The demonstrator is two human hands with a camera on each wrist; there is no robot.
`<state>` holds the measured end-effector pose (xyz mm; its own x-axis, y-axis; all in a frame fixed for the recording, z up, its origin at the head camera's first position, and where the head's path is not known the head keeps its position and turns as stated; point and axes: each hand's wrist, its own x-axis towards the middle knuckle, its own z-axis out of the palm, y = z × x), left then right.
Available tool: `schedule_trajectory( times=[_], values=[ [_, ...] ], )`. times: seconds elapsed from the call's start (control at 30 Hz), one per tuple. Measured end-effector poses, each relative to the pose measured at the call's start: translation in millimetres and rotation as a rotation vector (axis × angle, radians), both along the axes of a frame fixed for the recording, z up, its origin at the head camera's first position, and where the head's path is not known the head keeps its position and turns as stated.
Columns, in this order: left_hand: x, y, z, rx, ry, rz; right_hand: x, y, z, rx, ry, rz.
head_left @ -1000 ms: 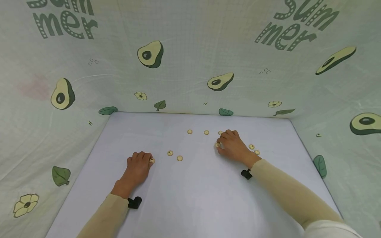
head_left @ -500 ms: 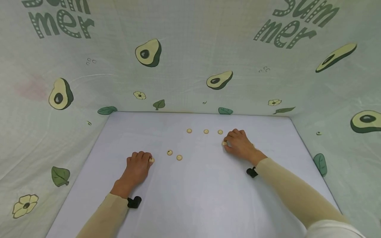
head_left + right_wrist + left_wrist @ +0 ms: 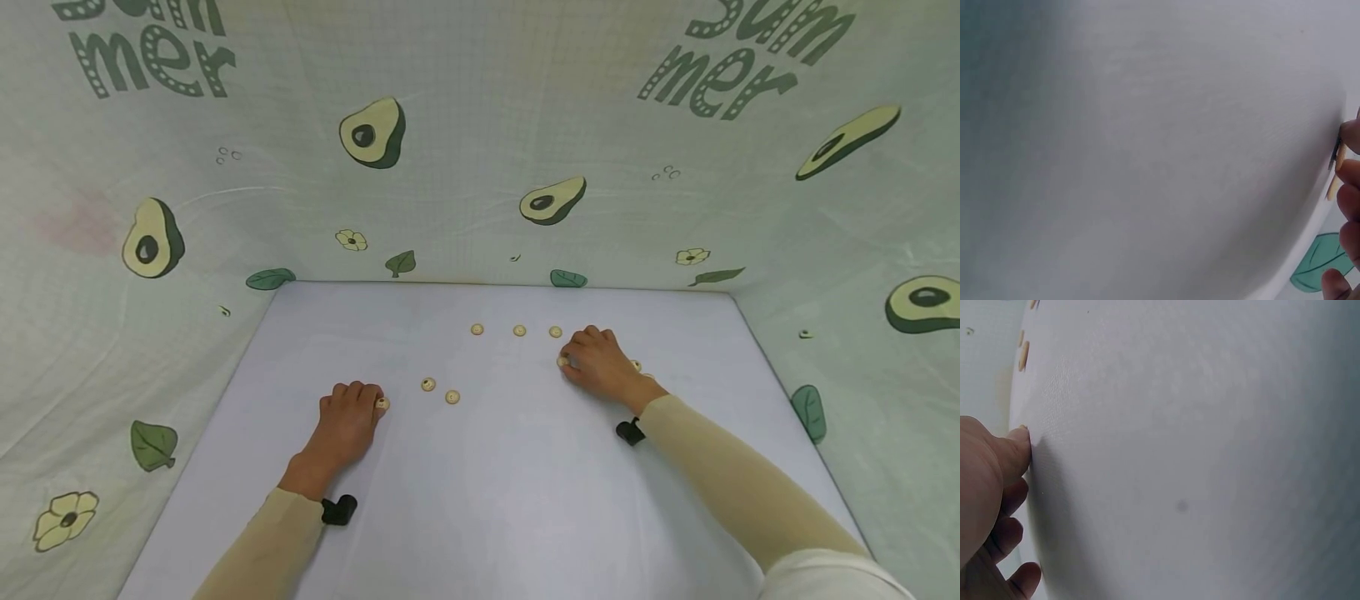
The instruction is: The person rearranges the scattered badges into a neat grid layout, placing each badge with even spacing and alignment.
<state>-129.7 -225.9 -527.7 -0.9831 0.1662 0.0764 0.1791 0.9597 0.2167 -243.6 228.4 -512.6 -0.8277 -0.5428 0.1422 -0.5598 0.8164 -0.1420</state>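
Observation:
In the head view my left hand (image 3: pixel 349 420) rests on the white tabletop at the left and holds a small round wooden button (image 3: pixel 382 403) at its thumb and index finger. My right hand (image 3: pixel 600 363), farther back and to the right, pinches another button (image 3: pixel 562 362) between thumb and fingers. A button (image 3: pixel 556 332) lies just left of the right fingertips. Right of that wrist, a button (image 3: pixel 636 365) is partly hidden. In the right wrist view the fingers (image 3: pixel 1349 172) grip a thin disc edge-on; the left wrist view shows the thumb (image 3: pixel 1016 450) against the tabletop.
Two buttons lie farther left in the back row, one button (image 3: pixel 477 329) at its end. Another button (image 3: pixel 428 384) and a button (image 3: pixel 452 397) lie between the hands. A patterned cloth (image 3: pixel 465 150) with avocados stands around the white table (image 3: pixel 480 508).
My right hand has moved right with its button, uncovering the back row's rightmost button and partly covering the buttons near its wrist. The left hand stays in place.

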Motion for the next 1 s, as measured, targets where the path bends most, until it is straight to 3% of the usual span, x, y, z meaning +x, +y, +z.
schedule_trajectory(
  times=[0.27, 1.0],
  values=[
    [1.2, 0.8, 0.8, 0.003, 0.011, 0.002, -0.2, -0.4, -0.1, 0.03, -0.031, -0.03],
    [1.6, 0.5, -1.0, -0.001, 0.017, 0.001, -0.9, -1.3, -2.7, 0.036, 0.028, -0.003]
  ],
)
